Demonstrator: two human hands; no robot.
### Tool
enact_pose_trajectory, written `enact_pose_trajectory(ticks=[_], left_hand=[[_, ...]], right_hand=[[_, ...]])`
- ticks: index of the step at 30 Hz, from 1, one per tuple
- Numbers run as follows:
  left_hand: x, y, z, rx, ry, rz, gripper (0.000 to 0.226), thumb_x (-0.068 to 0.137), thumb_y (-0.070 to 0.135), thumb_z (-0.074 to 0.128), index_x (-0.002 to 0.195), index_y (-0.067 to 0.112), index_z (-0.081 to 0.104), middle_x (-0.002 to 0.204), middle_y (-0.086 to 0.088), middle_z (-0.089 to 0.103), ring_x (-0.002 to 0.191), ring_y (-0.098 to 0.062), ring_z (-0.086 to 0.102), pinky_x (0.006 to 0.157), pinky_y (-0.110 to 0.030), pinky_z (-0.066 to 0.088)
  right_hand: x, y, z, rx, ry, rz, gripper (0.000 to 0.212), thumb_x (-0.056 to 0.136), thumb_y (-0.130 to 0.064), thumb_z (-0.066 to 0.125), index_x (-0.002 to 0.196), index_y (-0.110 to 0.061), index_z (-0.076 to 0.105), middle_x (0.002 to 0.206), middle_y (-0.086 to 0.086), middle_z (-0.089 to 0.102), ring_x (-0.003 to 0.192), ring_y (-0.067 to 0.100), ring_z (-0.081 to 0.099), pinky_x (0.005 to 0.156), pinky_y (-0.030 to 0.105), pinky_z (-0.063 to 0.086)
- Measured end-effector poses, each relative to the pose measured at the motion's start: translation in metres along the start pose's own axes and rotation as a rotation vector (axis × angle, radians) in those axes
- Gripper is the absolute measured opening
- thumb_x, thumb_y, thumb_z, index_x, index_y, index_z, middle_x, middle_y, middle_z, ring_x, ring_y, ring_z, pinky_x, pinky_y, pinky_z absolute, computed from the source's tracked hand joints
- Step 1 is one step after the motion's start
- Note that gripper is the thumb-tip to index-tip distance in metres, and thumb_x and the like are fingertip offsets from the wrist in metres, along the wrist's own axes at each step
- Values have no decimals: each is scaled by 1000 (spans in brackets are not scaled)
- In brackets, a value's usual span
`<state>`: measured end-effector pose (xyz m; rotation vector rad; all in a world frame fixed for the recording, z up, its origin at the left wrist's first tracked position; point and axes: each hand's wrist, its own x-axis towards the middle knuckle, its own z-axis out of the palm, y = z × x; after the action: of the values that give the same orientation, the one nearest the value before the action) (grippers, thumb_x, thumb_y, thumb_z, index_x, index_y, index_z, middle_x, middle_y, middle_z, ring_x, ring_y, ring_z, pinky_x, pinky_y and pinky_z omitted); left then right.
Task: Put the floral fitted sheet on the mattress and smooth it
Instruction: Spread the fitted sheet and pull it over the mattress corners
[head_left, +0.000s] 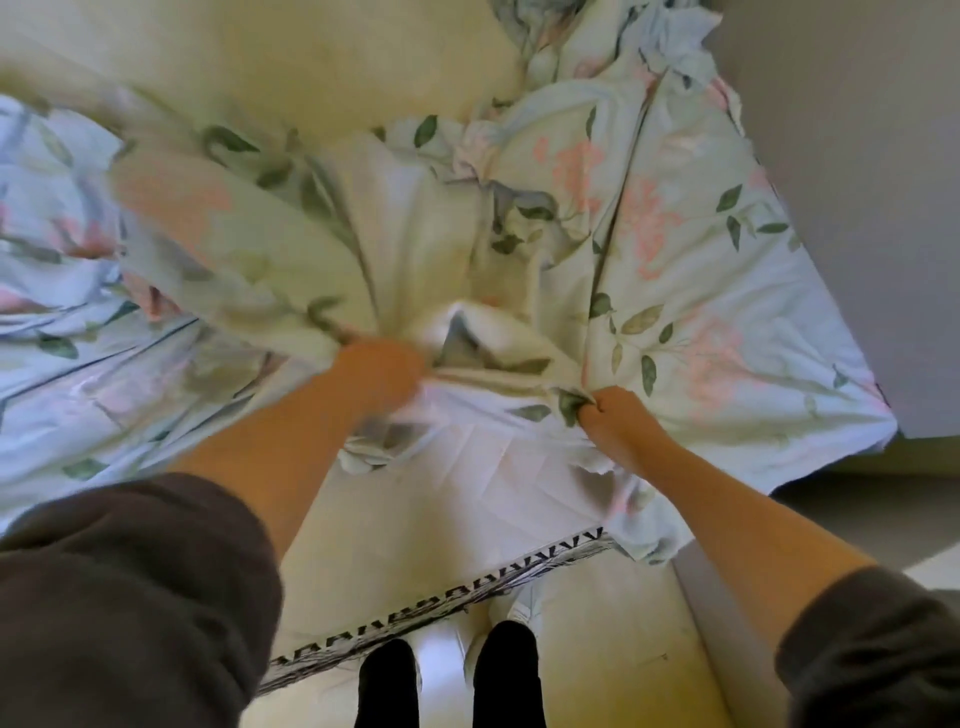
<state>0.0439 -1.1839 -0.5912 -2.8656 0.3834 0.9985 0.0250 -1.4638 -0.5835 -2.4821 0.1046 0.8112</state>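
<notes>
The floral fitted sheet (675, 270), pale blue with pink flowers and green leaves, lies bunched and wrinkled across the mattress (322, 57), whose cream top shows bare at the far side. My left hand (382, 371) grips a gathered bunch of the sheet near the middle of the near edge. My right hand (615, 415) is fisted on another fold of the sheet just to the right. Between the two hands the fabric is pulled into a tight ridge. The sheet's left part is blurred by motion. A white inner side of the sheet hangs below my hands.
A grey wall (857, 182) runs close along the bed's right side. A black-and-white patterned band (467, 592) edges the mattress side below the sheet. My feet in dark socks (452, 680) stand on the pale floor at the bed's foot.
</notes>
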Motion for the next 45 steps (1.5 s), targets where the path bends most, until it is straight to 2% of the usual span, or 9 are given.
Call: enact_pose_trajectory(ticks=[6, 14, 17, 21, 27, 29, 33, 38, 45], left_hand=[[-48, 29, 47, -603, -742, 138, 32, 92, 46, 49, 96, 16, 60, 88, -3, 59, 77, -22, 54, 70, -31, 44], [32, -103, -38, -281, 568, -358, 66, 81, 36, 64, 138, 18, 37, 139, -16, 40, 125, -37, 40, 97, -50, 38], [63, -149, -32, -231, 375, -570, 83, 90, 34, 58, 151, 23, 4, 154, -23, 15, 134, -45, 30, 103, -57, 32], [59, -161, 8, -196, 154, -338, 34, 96, 20, 42, 128, 12, 53, 125, -13, 58, 111, -31, 57, 90, -37, 46], [-17, -126, 53, -788, -1230, -197, 29, 93, 16, 49, 118, 2, 54, 105, -12, 57, 100, -26, 56, 83, -32, 51], [-7, -158, 38, -831, -1037, -139, 29, 95, 16, 48, 118, 1, 57, 104, -11, 63, 92, -23, 63, 79, -30, 52], [22, -243, 0, -465, 369, -282, 18, 87, 21, 56, 104, 12, 56, 102, -7, 58, 98, -28, 56, 79, -40, 46], [36, -285, 37, 208, 82, -80, 84, 86, 48, 53, 150, 35, 0, 160, 1, -8, 146, -28, -13, 110, -65, -4], [-1, -275, 50, 160, -42, -66, 61, 86, 33, 57, 140, 16, 32, 122, -3, 58, 109, -28, 57, 90, -38, 42]], right_hand=[[6, 13, 1, -523, -432, 30, 11, 85, -15, 49, 76, -13, 54, 66, 0, 51, 57, 13, 43, 53, 24, 36], [86, -90, 12, -242, -261, -263, 40, 88, -30, 61, 126, -27, 49, 124, -6, 49, 109, 17, 52, 94, 33, 45], [117, -133, 38, -266, -150, -413, 43, 87, -26, 58, 128, -24, 47, 122, 1, 48, 109, 22, 51, 88, 37, 47], [142, -174, 61, -224, -32, -477, 44, 91, -22, 53, 133, -20, 43, 135, 4, 42, 121, 25, 44, 92, 36, 43], [145, -238, 86, -283, 108, -517, 34, 89, -15, 50, 123, -15, 53, 127, 9, 50, 115, 29, 49, 94, 38, 43], [154, -262, 95, -374, 135, -579, 41, 87, -16, 53, 129, -17, 51, 137, 9, 46, 124, 30, 44, 104, 42, 36], [182, -297, 115, -695, -63, -613, 76, 87, -26, 55, 151, -28, 14, 153, 3, 30, 142, 27, 24, 112, 57, 10], [173, -293, 153, -770, -517, -686, 49, 98, -30, 42, 145, -18, 32, 134, 11, 53, 121, 32, 51, 95, 37, 38], [153, -287, 137, -481, -756, -455, 59, 90, -36, 55, 144, -30, 33, 131, 3, 53, 115, 24, 52, 91, 32, 40]])
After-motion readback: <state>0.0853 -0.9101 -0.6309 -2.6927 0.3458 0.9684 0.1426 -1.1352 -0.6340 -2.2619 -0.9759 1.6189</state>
